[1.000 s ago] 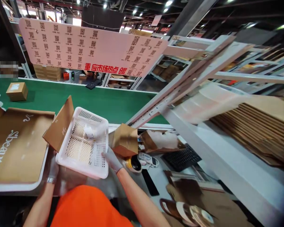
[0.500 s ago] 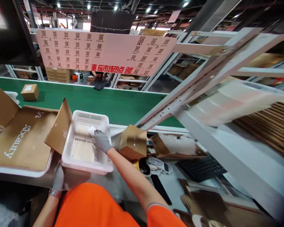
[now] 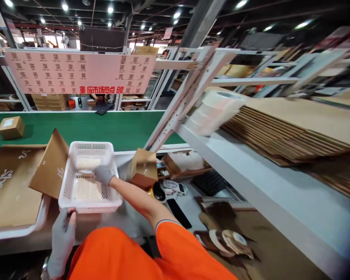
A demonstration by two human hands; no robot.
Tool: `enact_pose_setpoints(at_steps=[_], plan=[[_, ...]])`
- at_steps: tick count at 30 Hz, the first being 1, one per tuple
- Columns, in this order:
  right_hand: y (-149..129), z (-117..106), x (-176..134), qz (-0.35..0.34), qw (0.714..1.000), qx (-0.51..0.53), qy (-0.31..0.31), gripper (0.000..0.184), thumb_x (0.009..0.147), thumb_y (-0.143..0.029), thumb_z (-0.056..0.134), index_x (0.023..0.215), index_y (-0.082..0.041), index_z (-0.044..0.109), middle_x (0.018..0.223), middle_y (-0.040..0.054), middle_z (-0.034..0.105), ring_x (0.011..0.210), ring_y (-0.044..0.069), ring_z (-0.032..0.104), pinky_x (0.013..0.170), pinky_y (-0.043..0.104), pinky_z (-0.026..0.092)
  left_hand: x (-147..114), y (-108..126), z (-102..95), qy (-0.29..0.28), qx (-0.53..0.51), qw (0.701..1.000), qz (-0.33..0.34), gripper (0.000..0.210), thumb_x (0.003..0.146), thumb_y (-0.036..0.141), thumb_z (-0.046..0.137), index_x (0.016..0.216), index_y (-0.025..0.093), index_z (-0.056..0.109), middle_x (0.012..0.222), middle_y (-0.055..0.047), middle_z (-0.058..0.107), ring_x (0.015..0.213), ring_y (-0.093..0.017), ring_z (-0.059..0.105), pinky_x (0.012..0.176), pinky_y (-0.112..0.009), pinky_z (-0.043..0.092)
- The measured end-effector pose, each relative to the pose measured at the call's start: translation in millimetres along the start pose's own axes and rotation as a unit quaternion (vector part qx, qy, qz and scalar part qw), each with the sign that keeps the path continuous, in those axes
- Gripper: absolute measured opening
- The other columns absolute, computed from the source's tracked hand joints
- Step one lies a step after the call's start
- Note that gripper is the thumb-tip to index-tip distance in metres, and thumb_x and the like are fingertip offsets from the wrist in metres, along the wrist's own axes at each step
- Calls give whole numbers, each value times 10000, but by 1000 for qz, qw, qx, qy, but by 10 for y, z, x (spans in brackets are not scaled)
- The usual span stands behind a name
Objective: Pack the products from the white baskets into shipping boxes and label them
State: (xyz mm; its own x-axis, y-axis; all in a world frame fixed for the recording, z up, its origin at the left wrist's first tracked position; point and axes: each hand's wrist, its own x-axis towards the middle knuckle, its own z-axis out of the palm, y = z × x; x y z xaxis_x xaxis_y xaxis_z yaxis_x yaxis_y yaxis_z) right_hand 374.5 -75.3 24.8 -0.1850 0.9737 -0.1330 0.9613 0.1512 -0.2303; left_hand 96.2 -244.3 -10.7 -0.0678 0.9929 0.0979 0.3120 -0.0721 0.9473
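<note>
- Right hand (image 3: 103, 174), grey-gloved, is inside the white perforated plastic basket (image 3: 89, 202), fingers curled over a small pale item (image 3: 86, 165) on the basket floor; too blurred to tell whether the fingers are clamped on it or just resting.
- Left hand (image 3: 62, 237), grey-gloved, is at the basket's near left corner, thumb up against the rim, fingers mostly closed; cannot tell if it really grips the rim.
- Basket sits on the grey worktop, just in front of the green conveyor belt (image 3: 119, 128).
- Open brown cardboard flap (image 3: 50, 165) leans against the basket's left side, touching it.
- Flat brown cardboard with white "Beauty" lettering (image 3: 8, 186) lies on a white tray to the left.
- Small open brown carton (image 3: 144, 171) stands just right of the basket.
- Black keyboard (image 3: 211, 181) further right on the bench.
- Small sealed brown box (image 3: 11, 127) rides the belt, far left.
- Stack of flattened brown cardboard sheets (image 3: 280, 132) on the white shelf at right.
- Pink board with QR codes (image 3: 76, 72) hangs beyond the belt.
</note>
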Motion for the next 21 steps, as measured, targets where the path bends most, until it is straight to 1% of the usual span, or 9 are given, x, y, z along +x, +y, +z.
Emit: enact_pose_setpoints(at_steps=[4, 6, 9, 11, 12, 14, 16, 18, 21], plan=[[324, -150, -504, -111, 983, 126, 76, 319, 889, 2, 767, 1064, -210, 928, 1352, 99, 909, 1264, 231, 857, 1085, 321, 675, 310, 415, 310, 7, -70, 998, -9, 650, 947, 655, 829, 1432, 228, 758, 1479, -181, 790, 1323, -347, 791, 1098, -458, 675], [452, -129, -852, -216, 934, 236, 160, 308, 850, 6, 785, 983, -238, 918, 1394, 94, 892, 1326, 240, 832, 1123, 367, 675, 380, 577, 497, -39, -138, 986, -90, 834, 875, 730, 881, 1522, 235, 698, 1520, -201, 747, 1315, -355, 786, 1061, -481, 688], [540, -13, -1338, -321, 860, 309, 249, 157, 939, -123, 851, 989, -260, 909, 1399, 112, 880, 1439, 268, 768, 1198, 453, 651, 325, 755, 751, -275, -230, 915, -184, 863, 825, 751, 942, 1458, 196, 755, 1313, -179, 806, 1110, -332, 800, 950, -460, 682], [592, 77, -1568, -331, 861, 289, 257, 96, 1003, -222, 866, 1078, -270, 901, 1447, 118, 857, 1495, 261, 724, 1240, 458, 629, 220, 831, 880, -411, -241, 858, -191, 734, 826, 712, 968, 1278, 150, 835, 1132, -143, 831, 980, -297, 761, 893, -411, 641], [647, 112, -1645, -319, 868, 275, 261, 137, 1027, -259, 855, 1158, -275, 893, 1494, 124, 835, 1516, 259, 707, 1255, 460, 621, 166, 857, 930, -441, -233, 846, -190, 688, 811, 704, 980, 1175, 134, 852, 1064, -128, 829, 933, -278, 732, 860, -385, 614], [860, 148, -1721, -232, 892, 247, 299, 312, 1070, -287, 778, 1376, -277, 839, 1610, 147, 764, 1576, 270, 658, 1315, 495, 577, 75, 887, 1004, -442, -199, 853, -193, 654, 782, 710, 983, 1048, 127, 850, 1000, -111, 818, 887, -254, 690, 816, -354, 570], [1211, 129, -1693, -37, 908, 217, 356, 506, 1055, -290, 736, 1558, -234, 739, 1701, 202, 678, 1648, 314, 586, 1394, 561, 485, 20, 887, 1042, -413, -142, 880, -184, 625, 767, 705, 965, 970, 127, 838, 961, -108, 811, 882, -258, 681, 812, -352, 553], [1624, 76, -1575, 225, 884, 187, 363, 695, 985, -352, 811, 1640, -173, 660, 1774, 274, 576, 1718, 395, 481, 1441, 640, 371, -11, 856, 1052, -383, -82, 906, -162, 562, 784, 671, 929, 923, 135, 836, 939, -107, 815, 903, -280, 699, 836, -363, 560], [2122, 16, -1301, 499, 819, 157, 237, 1062, 832, -598, 968, 1714, -155, 574, 1873, 359, 383, 1736, 525, 368, 1385, 792, 302, -50, 768, 1037, -363, -43, 922, -125, 509, 834, 643, 862, 924, 142, 861, 950, -114, 843, 914, -303, 735, 852, -371, 588]])
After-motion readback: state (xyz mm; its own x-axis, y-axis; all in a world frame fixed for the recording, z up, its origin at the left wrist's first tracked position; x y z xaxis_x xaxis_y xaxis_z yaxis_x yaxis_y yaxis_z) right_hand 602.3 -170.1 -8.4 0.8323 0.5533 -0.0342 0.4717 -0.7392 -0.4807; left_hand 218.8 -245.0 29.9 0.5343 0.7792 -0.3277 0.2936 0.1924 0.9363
